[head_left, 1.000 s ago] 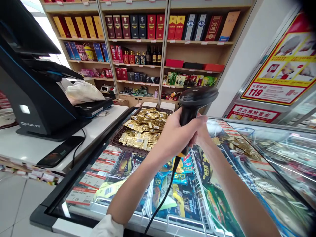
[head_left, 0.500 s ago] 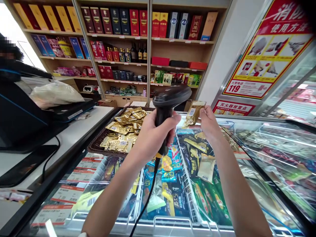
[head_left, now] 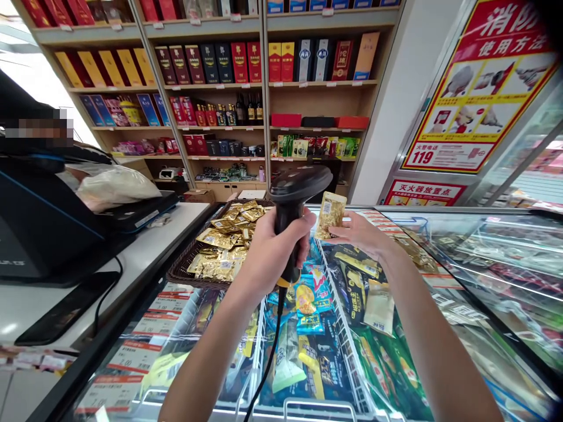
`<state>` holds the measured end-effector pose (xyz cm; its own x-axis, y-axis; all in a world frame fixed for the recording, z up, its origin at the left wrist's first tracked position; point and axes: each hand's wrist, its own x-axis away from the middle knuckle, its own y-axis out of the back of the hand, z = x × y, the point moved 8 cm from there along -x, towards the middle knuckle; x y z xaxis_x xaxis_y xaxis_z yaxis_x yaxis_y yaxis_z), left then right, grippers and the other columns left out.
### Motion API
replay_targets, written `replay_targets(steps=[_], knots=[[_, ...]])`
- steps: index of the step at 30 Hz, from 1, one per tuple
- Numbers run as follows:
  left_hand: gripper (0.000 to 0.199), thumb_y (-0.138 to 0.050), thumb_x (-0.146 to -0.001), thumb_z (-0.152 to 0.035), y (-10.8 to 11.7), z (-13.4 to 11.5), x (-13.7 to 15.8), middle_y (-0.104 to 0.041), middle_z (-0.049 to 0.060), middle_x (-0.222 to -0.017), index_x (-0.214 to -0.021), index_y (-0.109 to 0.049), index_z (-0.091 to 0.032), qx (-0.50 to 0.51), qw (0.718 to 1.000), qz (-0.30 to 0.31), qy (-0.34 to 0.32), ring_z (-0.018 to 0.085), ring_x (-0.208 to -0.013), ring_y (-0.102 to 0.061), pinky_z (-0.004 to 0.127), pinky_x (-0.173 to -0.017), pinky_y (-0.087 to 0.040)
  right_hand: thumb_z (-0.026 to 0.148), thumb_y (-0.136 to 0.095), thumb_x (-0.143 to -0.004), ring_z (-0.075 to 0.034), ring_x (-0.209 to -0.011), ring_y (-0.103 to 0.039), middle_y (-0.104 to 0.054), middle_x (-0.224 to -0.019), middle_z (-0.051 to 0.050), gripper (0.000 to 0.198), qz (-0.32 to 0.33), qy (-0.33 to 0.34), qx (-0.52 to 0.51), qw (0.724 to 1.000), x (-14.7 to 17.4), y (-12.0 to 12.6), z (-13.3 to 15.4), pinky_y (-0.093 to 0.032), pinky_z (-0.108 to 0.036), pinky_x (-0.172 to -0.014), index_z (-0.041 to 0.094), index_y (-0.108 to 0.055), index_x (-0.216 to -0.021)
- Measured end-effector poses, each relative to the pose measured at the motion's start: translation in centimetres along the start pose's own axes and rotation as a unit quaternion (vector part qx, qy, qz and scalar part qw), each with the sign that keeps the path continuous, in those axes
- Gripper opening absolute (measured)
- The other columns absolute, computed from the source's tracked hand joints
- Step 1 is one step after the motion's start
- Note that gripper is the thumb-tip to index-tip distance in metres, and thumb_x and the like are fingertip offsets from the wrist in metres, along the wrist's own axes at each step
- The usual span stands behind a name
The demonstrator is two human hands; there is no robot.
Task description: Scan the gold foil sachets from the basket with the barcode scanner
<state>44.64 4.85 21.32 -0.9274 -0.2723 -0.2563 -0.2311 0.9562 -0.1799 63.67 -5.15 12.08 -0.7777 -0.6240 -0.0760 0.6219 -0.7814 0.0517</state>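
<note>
My left hand (head_left: 271, 249) is wrapped round the handle of a black barcode scanner (head_left: 299, 184), held upright with its head pointing right and its cable hanging down. Just right of the scanner, my right hand (head_left: 363, 234) pinches a small gold foil snack packet (head_left: 331, 214) at its lower right edge. The packet's white barcode label faces me, close to the scanner's head but apart from it. Behind my left hand, a dark woven basket (head_left: 178, 275) holds many similar gold packets (head_left: 224, 237).
Beneath my arms is a glass-topped freezer with wire dividers (head_left: 347, 334) and bagged frozen goods (head_left: 310, 293). On the left counter (head_left: 145, 258) are a dark terminal (head_left: 44, 228) and a plastic bag (head_left: 116, 186); a person stands behind. Shelves of boxes (head_left: 222, 63) line the back.
My right hand has moved the gold packet left, nearer the scanner, and turned its labelled face toward me. The camera view has tilted up, showing more upper shelves.
</note>
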Motion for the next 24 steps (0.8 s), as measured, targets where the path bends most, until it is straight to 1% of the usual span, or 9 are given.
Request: replay_targets(steps=[2, 3, 6, 9, 12, 14, 17, 20, 24], knots=[[0.014, -0.063, -0.086, -0.03, 0.0, 0.0, -0.1, -0.049, -0.005, -0.058, -0.084, -0.053, -0.021, 0.001, 1.0, -0.004, 0.006, 0.007, -0.044, -0.043, 0.021, -0.042, -0.034, 0.032, -0.087, -0.059, -0.02, -0.078, -0.068, -0.072, -0.098, -0.008, 0.049, 0.004, 0.03, 0.03, 0.999, 0.0, 0.3, 0.6, -0.058, -0.031, -0.062, 0.018, -0.064, -0.101], [0.013, -0.063, -0.086, -0.029, 0.1, 0.0, -0.1, -0.048, -0.005, -0.058, -0.083, -0.053, -0.02, 0.0, 1.0, -0.013, 0.006, 0.007, -0.043, -0.042, 0.021, -0.042, -0.033, 0.033, -0.087, -0.059, -0.018, -0.074, -0.067, -0.073, -0.094, -0.008, 0.047, -0.014, 0.04, 0.05, 0.998, -0.1, 0.8, 0.8, -0.055, -0.028, -0.057, 0.016, -0.067, -0.098], [0.014, -0.063, -0.085, -0.029, 0.4, -0.1, -0.1, -0.047, -0.005, -0.057, -0.081, -0.052, -0.02, -0.012, 0.999, -0.034, 0.007, 0.006, -0.042, -0.042, 0.021, -0.041, -0.031, 0.041, -0.085, -0.06, -0.015, -0.063, -0.062, -0.071, -0.079, -0.005, 0.042, -0.106, 0.074, 0.086, 0.988, -0.3, 2.9, 1.5, -0.047, -0.023, -0.048, 0.014, -0.072, -0.089], [0.016, -0.064, -0.086, -0.031, 0.6, 0.3, -0.3, -0.049, -0.005, -0.058, -0.083, -0.053, -0.02, -0.034, 0.999, -0.024, 0.01, 0.008, -0.044, -0.044, 0.022, -0.042, -0.034, 0.049, -0.083, -0.063, -0.014, -0.058, -0.06, -0.068, -0.071, -0.003, 0.042, -0.195, 0.127, 0.038, 0.972, -0.1, 5.1, 2.2, -0.045, -0.021, -0.042, 0.014, -0.071, -0.081], [0.017, -0.063, -0.088, -0.034, 0.5, 0.9, -0.6, -0.05, -0.005, -0.059, -0.086, -0.052, -0.021, -0.054, 0.998, -0.008, 0.019, 0.008, -0.045, -0.045, 0.022, -0.042, -0.036, 0.053, -0.079, -0.069, -0.015, -0.056, -0.066, -0.07, -0.081, -0.004, 0.043, -0.24, 0.148, -0.024, 0.959, 0.4, 6.6, 2.6, -0.048, -0.021, -0.038, 0.017, -0.068, -0.091], [0.018, -0.063, -0.088, -0.035, 0.3, 1.4, -0.9, -0.051, -0.004, -0.06, -0.086, -0.052, -0.021, -0.064, 0.998, 0.002, 0.031, 0.008, -0.044, -0.044, 0.022, -0.042, -0.036, 0.051, -0.076, -0.073, -0.017, -0.06, -0.07, -0.071, -0.09, -0.004, 0.04, -0.247, 0.144, -0.053, 0.957, 0.7, 7.2, 2.8, -0.056, -0.023, -0.043, 0.02, -0.065, -0.096], [0.02, -0.064, -0.087, -0.036, -0.3, 2.3, -1.2, -0.05, -0.005, -0.059, -0.082, -0.051, -0.021, -0.069, 0.996, 0.018, 0.046, 0.008, -0.044, -0.045, 0.022, -0.041, -0.034, 0.042, -0.075, -0.077, -0.02, -0.069, -0.074, -0.072, -0.096, -0.004, 0.031, -0.237, 0.135, -0.095, 0.957, 0.8, 7.9, 3.1, -0.065, -0.032, -0.061, 0.02, -0.062, -0.094], [0.022, -0.065, -0.086, -0.037, -0.7, 3.1, -1.3, -0.05, -0.005, -0.06, -0.082, -0.05, -0.021, -0.082, 0.995, 0.023, 0.054, 0.008, -0.044, -0.045, 0.022, -0.041, -0.034, 0.036, -0.077, -0.074, -0.021, -0.074, -0.074, -0.074, -0.095, -0.004, 0.031, -0.23, 0.14, -0.104, 0.957, 0.7, 8.5, 3.4, -0.066, -0.039, -0.073, 0.02, -0.061, -0.095], [0.022, -0.065, -0.086, -0.038, -1.2, 3.7, -1.2, -0.051, -0.005, -0.059, -0.084, -0.05, -0.021, -0.088, 0.994, 0.023, 0.06, 0.007, -0.043, -0.044, 0.022, -0.041, -0.035, 0.035, -0.078, -0.072, -0.022, -0.075, -0.074, -0.074, -0.094, -0.005, 0.034, -0.248, 0.154, -0.089, 0.952, 0.9, 9.1, 3.6, -0.066, -0.04, -0.075, 0.019, -0.062, -0.097]])
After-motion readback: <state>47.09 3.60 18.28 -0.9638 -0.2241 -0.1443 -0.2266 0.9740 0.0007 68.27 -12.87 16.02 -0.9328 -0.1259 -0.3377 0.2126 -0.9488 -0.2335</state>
